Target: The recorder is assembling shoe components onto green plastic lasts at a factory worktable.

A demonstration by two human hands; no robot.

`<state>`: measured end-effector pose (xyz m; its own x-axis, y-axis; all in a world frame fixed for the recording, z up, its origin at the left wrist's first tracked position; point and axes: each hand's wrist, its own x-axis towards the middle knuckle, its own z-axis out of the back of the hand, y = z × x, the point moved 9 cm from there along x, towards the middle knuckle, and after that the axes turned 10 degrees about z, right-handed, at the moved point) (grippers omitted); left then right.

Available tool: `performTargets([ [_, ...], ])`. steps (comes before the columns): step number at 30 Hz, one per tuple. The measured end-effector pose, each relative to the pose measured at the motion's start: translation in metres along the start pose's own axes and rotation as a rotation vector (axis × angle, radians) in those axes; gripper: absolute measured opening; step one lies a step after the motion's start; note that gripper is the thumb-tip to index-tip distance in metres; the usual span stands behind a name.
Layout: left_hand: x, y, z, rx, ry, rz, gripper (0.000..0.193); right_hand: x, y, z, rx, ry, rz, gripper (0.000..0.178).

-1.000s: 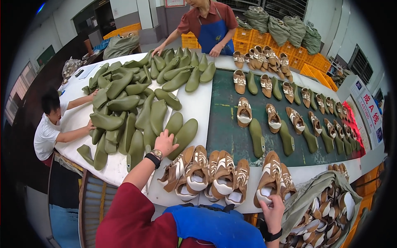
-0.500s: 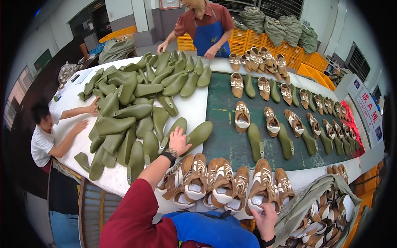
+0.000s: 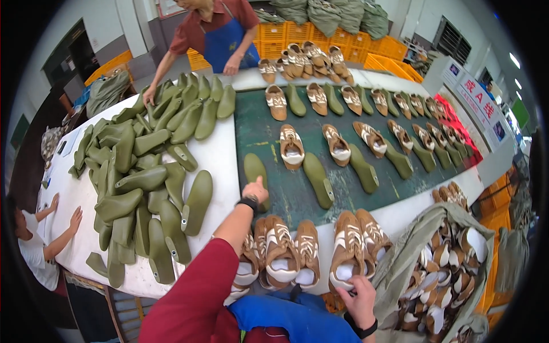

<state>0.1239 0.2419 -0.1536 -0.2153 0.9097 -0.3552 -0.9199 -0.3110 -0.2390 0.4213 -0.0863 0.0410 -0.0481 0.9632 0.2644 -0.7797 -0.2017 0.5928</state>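
My left hand [image 3: 255,191] is closed round the near end of a green shoe last [image 3: 255,170], which lies at the left edge of the dark green belt [image 3: 260,137]. With my right hand [image 3: 359,300] I grip the heel of a brown-and-white sneaker [image 3: 346,243] at the near table edge; its toe points away from me. Several similar sneakers [image 3: 280,248] stand beside it, partly behind my left arm. A heap of green lasts [image 3: 143,177] covers much of the white tabletop to the left. One single last [image 3: 198,203] lies at the heap's right side.
Rows of sneakers [image 3: 291,146] alternate with lasts [image 3: 318,180] along the belt. A sack of shoe uppers [image 3: 440,274] sits at the near right. Across the table, a co-worker in a blue apron [image 3: 220,43] touches the heap. Another person's hands [image 3: 71,220] rest at the left.
My left hand has moved right from the heap's edge, bringing a last onto the belt. My right hand stays at the sneaker's heel. The view has swung right; the left person's hands have left the heap.
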Motion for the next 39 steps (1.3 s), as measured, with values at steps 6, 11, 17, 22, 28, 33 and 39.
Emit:
performTargets([
  [6, -0.019, 0.021, -0.003, 0.026, 0.219, -0.160, 0.067, 0.005, 0.009, 0.007, -0.030, -0.095, 0.137, 0.027],
  [11, -0.097, -0.012, 0.040, 0.152, 0.037, -0.418, 0.062, 0.015, 0.015, 0.008, 0.036, -0.200, 0.197, 0.028],
  [17, -0.298, -0.073, 0.030, -0.971, 0.816, -0.485, 0.077, 0.018, 0.060, -0.007, 0.101, -0.204, 0.381, 0.025],
  [22, -0.318, -0.064, 0.035, -1.095, 0.774, -0.430, 0.077, -0.003, 0.066, -0.014, 0.177, -0.123, 0.385, 0.029],
  [28, -0.310, -0.059, 0.057, -1.269, 0.700, -0.461, 0.063, -0.044, -0.003, 0.068, -0.020, -0.375, 0.201, 0.035],
  [33, -0.306, -0.050, 0.070, -1.330, 0.557, -0.422, 0.060, -0.179, -0.180, 0.132, -0.260, -0.464, -0.523, 0.026],
  [39, -0.300, -0.031, 0.062, -1.379, 0.471, -0.354, 0.062, -0.329, -0.290, -0.010, -0.181, 0.299, -0.979, 0.037],
])
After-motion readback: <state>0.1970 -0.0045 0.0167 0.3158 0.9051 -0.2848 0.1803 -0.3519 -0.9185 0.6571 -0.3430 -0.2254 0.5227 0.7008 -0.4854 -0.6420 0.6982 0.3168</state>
